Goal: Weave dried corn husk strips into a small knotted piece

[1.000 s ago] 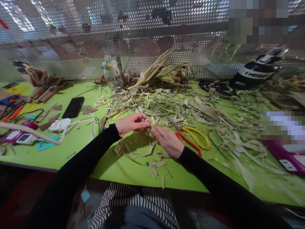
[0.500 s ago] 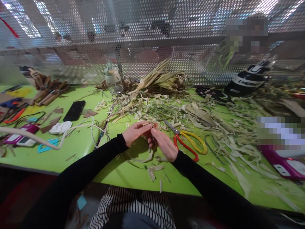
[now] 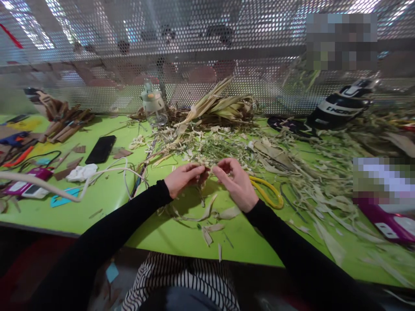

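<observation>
Above the green table [image 3: 106, 207], my left hand [image 3: 181, 180] is closed in a pinch on a small piece of dried corn husk [image 3: 202, 186], part of which hangs below the fingers. Facing it, my right hand [image 3: 238, 183] pinches thumb against fingertips at the other end; the bit between the two hands is too small to see well. Scissors with a yellow handle [image 3: 275, 202] lie just right of my right hand, which hides most of them. Loose husk strips [image 3: 228, 213] are on the table under and in front of both hands.
Green and pale husk shreds [image 3: 220, 147] and a husk bundle [image 3: 207, 108] lie beyond my hands. A clear bottle [image 3: 154, 103], a phone [image 3: 101, 149], white cables and a purple power strip [image 3: 30, 183] are leftward. A black bottle [image 3: 339, 108] stands right, before a perforated metal screen [image 3: 194, 65].
My right hand has moved right and slightly up, away from my left hand, and now covers the scissors' blades and red handle. The left hand has barely moved.
</observation>
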`<state>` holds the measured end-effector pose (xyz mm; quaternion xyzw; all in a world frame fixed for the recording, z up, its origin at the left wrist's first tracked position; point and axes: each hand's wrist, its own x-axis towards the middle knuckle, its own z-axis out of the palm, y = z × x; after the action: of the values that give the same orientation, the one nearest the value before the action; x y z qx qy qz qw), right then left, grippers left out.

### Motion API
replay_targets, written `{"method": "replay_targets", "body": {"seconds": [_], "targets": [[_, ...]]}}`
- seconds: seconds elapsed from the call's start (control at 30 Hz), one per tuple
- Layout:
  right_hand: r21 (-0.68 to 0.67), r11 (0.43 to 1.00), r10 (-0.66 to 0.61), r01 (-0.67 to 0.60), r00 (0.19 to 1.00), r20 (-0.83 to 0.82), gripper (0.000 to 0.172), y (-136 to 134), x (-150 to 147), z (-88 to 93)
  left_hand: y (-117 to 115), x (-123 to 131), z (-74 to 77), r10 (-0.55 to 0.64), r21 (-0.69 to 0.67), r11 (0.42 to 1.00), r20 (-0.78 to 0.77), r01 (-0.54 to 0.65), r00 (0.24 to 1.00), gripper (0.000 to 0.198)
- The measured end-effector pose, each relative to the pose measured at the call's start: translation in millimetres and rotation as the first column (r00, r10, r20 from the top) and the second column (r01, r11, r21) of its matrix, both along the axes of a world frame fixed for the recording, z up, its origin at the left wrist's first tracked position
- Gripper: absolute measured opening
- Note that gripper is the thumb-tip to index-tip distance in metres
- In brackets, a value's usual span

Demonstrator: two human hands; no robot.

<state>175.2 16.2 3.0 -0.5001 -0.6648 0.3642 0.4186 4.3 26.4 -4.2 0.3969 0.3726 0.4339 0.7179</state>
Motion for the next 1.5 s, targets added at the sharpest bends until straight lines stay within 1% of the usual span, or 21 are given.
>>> {"method": "replay_targets", "body": {"seconds": [0.07,0.17,0.23,0.3,0.37,0.47,0.53,0.57,0.63,0.7,0.77,0.83,0.93,1.0,1.07,1.17,1.27,1.3,1.37,1.43,1.5], "targets": [[0.0,0.999,0.049,-0.049,0.999,-0.004,0.041,1.4,2.0,2.7,1.8,-2.1,0.0,-0.049,0.018,0.999,-0.039,0.05,0.998,0.04],[-0.046,0.99,0.132,-0.132,0.991,-0.01,0.038,2.4,-0.3,2.0,3.3,-3.4,-2.3,-0.03,0.059,0.998,-0.115,0.037,0.993,0.045],[-0.048,0.989,0.137,-0.138,0.99,-0.014,0.032,3.2,-2.5,-0.6,2.6,-2.9,-3.7,-0.016,0.12,0.992,-0.195,0.04,0.981,0.043],[-0.042,0.991,0.127,-0.128,0.991,-0.03,0.03,4.1,-3.8,-3.8,0.2,-1.6,-3.9,-0.005,0.218,0.973,-0.3,0.074,0.954,0.038],[-0.041,0.993,0.106,-0.108,0.993,-0.041,0.03,4.6,-3.9,-6.6,-3.3,0.2,-3.1,0.044,0.342,0.932,-0.434,0.119,0.9,0.03],[-0.062,0.994,0.084,-0.085,0.996,-0.015,0.031,3.3,-3.3,-6.9,-7.8,2.9,-2.1,0.178,0.507,0.83,-0.635,0.232,0.752,0.02],[-0.091,0.992,0.084,-0.084,0.996,-0.003,0.03,1.2,-3.0,-3.8,-9.5,3.9,-2.1,0.265,0.574,0.761,-0.7,0.302,0.663,0.021],[-0.102,0.991,0.081,-0.082,0.997,-0.012,0.03,0.0,-3.0,-1.6,-9.9,4.1,-2.1,0.296,0.601,0.729,-0.709,0.328,0.64,0.024],[-0.105,0.992,0.065,-0.07,0.997,-0.048,0.03,-2.1,-2.7,2.5,-10.5,4.0,-1.6,0.336,0.646,0.67,-0.703,0.366,0.626,0.027],[-0.097,0.994,0.049,-0.056,0.996,-0.074,0.03,-3.4,-2.0,5.1,-11.0,3.9,-0.7,0.358,0.675,0.626,-0.693,0.39,0.625,0.027],[-0.092,0.994,0.042,-0.051,0.994,-0.098,0.03,-4.0,-0.8,5.7,-11.4,4.4,-0.4,0.379,0.689,0.602,-0.691,0.404,0.615,0.027],[-0.089,0.995,0.04,-0.052,0.99,-0.133,0.03,-3.9,0.6,4.9,-11.7,5.5,-1.6,0.397,0.698,0.592,-0.687,0.402,0.608,0.025],[-0.095,0.994,0.038,-0.056,0.983,-0.182,0.03,-1.5,2.5,3.2,-11.5,6.6,-5.8,0.4,0.698,0.612,-0.679,0.373,0.616,0.023],[-0.139,0.986,0.067,-0.092,0.982,-0.176,0.031,1.8,3.6,2.5,-10.9,6.2,-8.5,0.362,0.666,0.656,-0.691,0.356,0.626,0.024],[-0.195,0.97,0.118,-0.144,0.983,-0.141,0.033,6.0,4.7,2.3,-10.0,5.2,-9.7,0.266,0.594,0.724,-0.71,0.351,0.653,0.024],[-0.257,0.943,0.181,-0.214,0.973,-0.145,0.036,11.4,6.8,1.6,-8.6,4.5,-9.3,0.1,0.475,0.83,-0.643,0.293,0.759,0.023],[-0.275,0.94,0.136,-0.2,0.962,-0.235,0.043,14.9,9.8,-0.8,-6.7,6.1,-9.4,0.004,0.324,0.934,-0.43,0.151,0.903,0.027],[-0.272,0.947,0.103,-0.173,0.962,-0.252,0.045,15.7,10.7,-2.1,-6.0,6.7,-9.5,-0.001,0.272,0.957,-0.355,0.104,0.935,0.029],[-0.261,0.957,0.057,-0.126,0.965,-0.256,0.041,16.9,11.3,-5.0,-4.6,7.5,-9.2,0.031,0.212,0.977,-0.25,0.023,0.968,0.032],[-0.252,0.96,0.062,-0.122,0.97,-0.234,0.034,17.1,9.6,-7.6,-3.5,7.3,-8.2,0.079,0.205,0.978,-0.218,-0.033,0.973,0.033],[-0.243,0.959,0.097,-0.148,0.973,-0.211,0.032,16.2,6.1,-9.5,-2.9,6.3,-6.8,0.104,0.207,0.977,-0.209,-0.06,0.972,0.033]]}}
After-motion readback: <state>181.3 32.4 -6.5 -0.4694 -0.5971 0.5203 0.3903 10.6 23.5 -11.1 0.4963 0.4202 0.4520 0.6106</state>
